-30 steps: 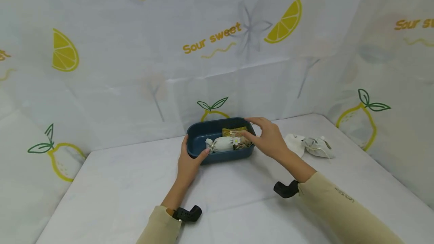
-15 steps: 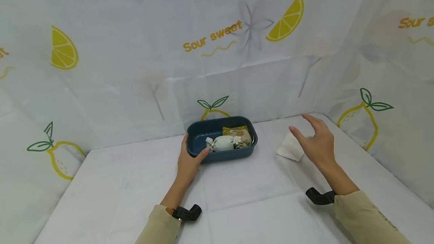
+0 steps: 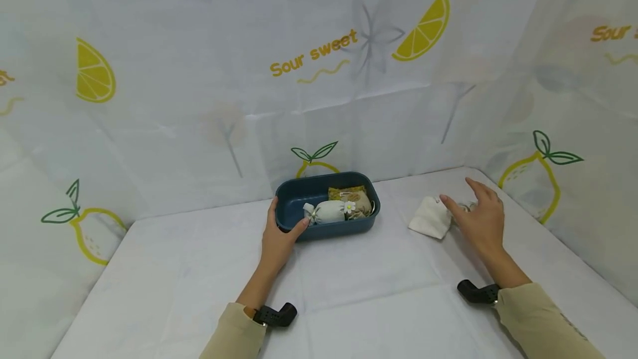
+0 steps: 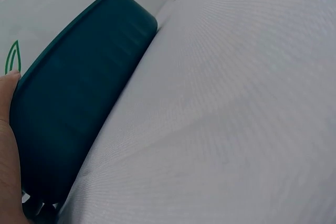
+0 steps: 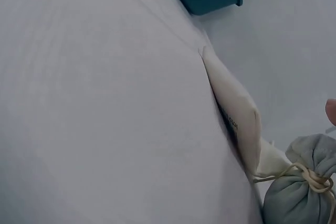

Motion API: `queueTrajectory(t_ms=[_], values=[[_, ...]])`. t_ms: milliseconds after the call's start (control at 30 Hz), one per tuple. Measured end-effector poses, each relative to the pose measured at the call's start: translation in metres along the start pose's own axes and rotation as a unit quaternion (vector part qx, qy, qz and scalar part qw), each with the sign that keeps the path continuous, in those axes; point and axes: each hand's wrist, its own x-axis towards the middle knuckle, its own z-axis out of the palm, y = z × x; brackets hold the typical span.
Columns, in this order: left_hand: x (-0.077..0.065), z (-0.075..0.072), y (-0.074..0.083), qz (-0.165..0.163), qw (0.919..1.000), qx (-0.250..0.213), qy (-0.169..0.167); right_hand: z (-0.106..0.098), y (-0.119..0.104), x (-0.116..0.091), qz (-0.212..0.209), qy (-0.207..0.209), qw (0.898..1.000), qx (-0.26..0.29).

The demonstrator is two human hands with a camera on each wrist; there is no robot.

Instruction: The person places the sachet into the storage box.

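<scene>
At the left end of a dark blue oblong box (image 3: 344, 230), my left hand (image 3: 277, 245) grips the wall, thumb over the front rim. Inside the box lie a pale sachet (image 3: 329, 213) tied at its end, a brown sachet (image 3: 360, 204) and a mustard-yellow sachet (image 3: 339, 193); a small white flower sits between the front two. My right hand (image 3: 480, 223) holds nothing, thumb and fingers spread apart above the right part of the table. Near it are a flat white cloth pouch (image 3: 430, 218) and a grey-green drawstring pouch (image 5: 299, 198), mostly hidden behind that hand in the head view.
White cloth covers the table (image 3: 209, 281). A white curtain (image 3: 199, 126) printed with lemons stands right behind the box and along both sides. Each wrist wears a black camera mount, such as the left one (image 3: 276, 314).
My right hand has left the right end of the box and moved right, over to the pouches. The left hand has stayed on the box, which stands where it was.
</scene>
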Motion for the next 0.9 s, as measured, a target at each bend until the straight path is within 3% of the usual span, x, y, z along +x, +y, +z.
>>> queueTrajectory(t_ms=[200, 367, 567, 733, 900], values=[[0.000, -0.001, 0.001, -0.004, 1.0000, 0.005, 0.001, 0.002, 0.012, -0.003, 0.046, -0.018, 0.998, -0.027], [-0.001, -0.001, 0.001, -0.005, 1.0000, 0.005, -0.004, 0.002, 0.017, -0.006, 0.083, -0.057, 0.993, -0.060], [-0.001, -0.002, 0.000, -0.007, 1.0000, -0.003, -0.002, 0.007, 0.023, -0.006, 0.103, -0.079, 0.989, -0.073], [0.000, -0.001, 0.000, -0.008, 0.9999, -0.004, -0.008, 0.008, 0.026, -0.008, 0.103, -0.099, 0.985, -0.100], [0.000, -0.001, 0.002, -0.010, 0.9999, -0.002, -0.011, 0.008, 0.029, -0.010, 0.065, -0.089, 0.987, -0.118]])
